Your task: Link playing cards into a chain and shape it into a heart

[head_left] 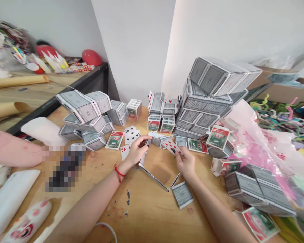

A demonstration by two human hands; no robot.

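Note:
An open-topped frame of joined playing cards (154, 178) stands on edge on the wooden table in front of me. My left hand (136, 150), with a red string on its wrist, grips the frame's far left wall between curved fingers and thumb. Pinched in my right hand (186, 161) is a red diamond playing card (171, 146), held tilted over the frame's far right side. The palm and some fingertips of both hands are hidden. Just right of the frame's near corner, a patterned grey-backed card stack (182, 194) lies flat.
Stacked card-box blocks rise at the right (204, 98) and left (82, 108). Card cartons (115, 139) and loose spade cards (131, 134) lie behind the frame. Plastic bags (266, 135) cover the right side; a pink cylindrical object (15, 148) sits left.

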